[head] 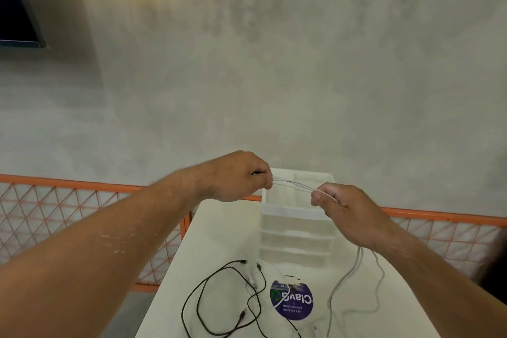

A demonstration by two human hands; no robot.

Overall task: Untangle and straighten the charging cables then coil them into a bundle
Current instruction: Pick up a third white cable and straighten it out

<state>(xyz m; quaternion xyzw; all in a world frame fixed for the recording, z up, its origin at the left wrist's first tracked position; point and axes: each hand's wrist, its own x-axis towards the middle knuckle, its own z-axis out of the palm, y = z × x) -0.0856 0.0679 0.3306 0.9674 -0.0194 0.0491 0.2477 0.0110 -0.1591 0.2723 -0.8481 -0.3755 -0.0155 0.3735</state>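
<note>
Head view: at ten o'clock of the frame a dark window pane point(16, 8) sits in the grey plastered wall point(274, 77). At eight o'clock an orange metal mesh fence point(68, 200) runs behind the flat white tabletop point(219, 228).

The left hand point(241, 177) is raised above the table's far edge, just left of centre. Its fingers are clenched and pinch one end of the thin white charging cable strands point(292, 184). From that pinch the strands run taut through the air toward four o'clock.

At six o'clock of the frame the thin black charging cables point(219, 302) lie on the tabletop in loose, overlapping loops with several plugs showing. Neither hand touches them.

The white stacked plastic drawer unit point(295, 228) stands at the far side of the table, directly below and behind the taut strands. At its six o'clock a round purple sticker with white lettering point(292, 300) lies flat on the table, and a white cable end crosses its upper left part.

The right hand point(348, 211), at four o'clock of the left hand, has thumb and curled fingers closed around the other end of the strands. From under its palm the slack pale cable lengths point(345, 277) hang down and trail in soft bends onto the tabletop at five o'clock.
</note>
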